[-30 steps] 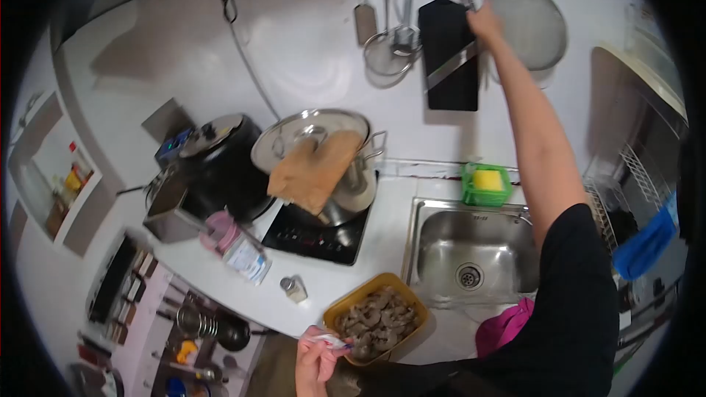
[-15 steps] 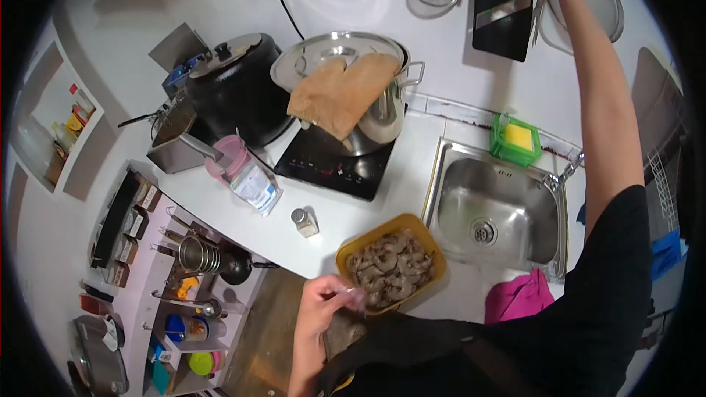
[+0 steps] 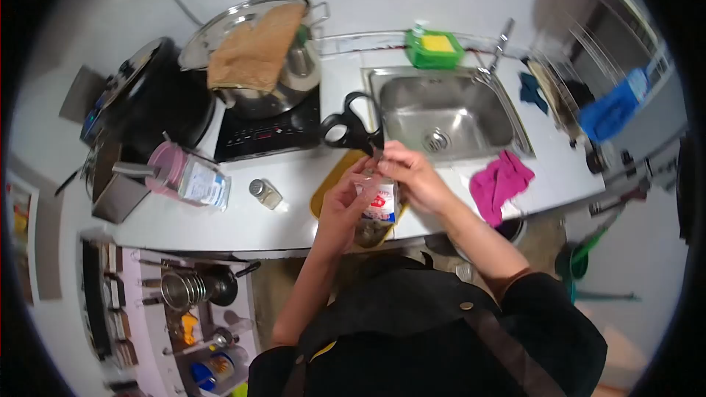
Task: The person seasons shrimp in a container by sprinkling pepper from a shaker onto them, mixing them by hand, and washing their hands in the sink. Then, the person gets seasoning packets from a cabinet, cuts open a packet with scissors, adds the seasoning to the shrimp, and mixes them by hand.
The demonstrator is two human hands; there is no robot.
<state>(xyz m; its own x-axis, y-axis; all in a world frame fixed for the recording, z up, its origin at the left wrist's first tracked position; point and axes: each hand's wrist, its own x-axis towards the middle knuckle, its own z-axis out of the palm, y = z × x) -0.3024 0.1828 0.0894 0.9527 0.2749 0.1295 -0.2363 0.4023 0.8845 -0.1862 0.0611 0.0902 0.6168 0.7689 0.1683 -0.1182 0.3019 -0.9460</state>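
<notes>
My left hand (image 3: 343,209) pinches a small clear packet (image 3: 379,204) with a red, white and blue label. Its fingers are closed at the packet's top edge. Beside it, my right hand (image 3: 418,179) is closed around the blade end of black-handled scissors (image 3: 351,126), whose finger loops point up and away from me. Both hands meet over a yellow tub (image 3: 323,190) on the counter. Raw shrimp (image 3: 371,234) show in part at the tub's near end; the hands and packet hide the rest. Whether the blades touch the packet I cannot make out.
A steel sink (image 3: 448,117) lies behind my right hand, with a pink cloth (image 3: 501,182) at its near side. Left of the tub stand a shaker (image 3: 265,194), a pink jug (image 3: 168,165) and a plastic bag (image 3: 206,185). A lidded pot (image 3: 298,66) sits on the induction cooker (image 3: 268,136).
My right hand has come down from the wall and now holds scissors. My left hand has moved with the packet over the tub, to meet it. The view has shifted right.
</notes>
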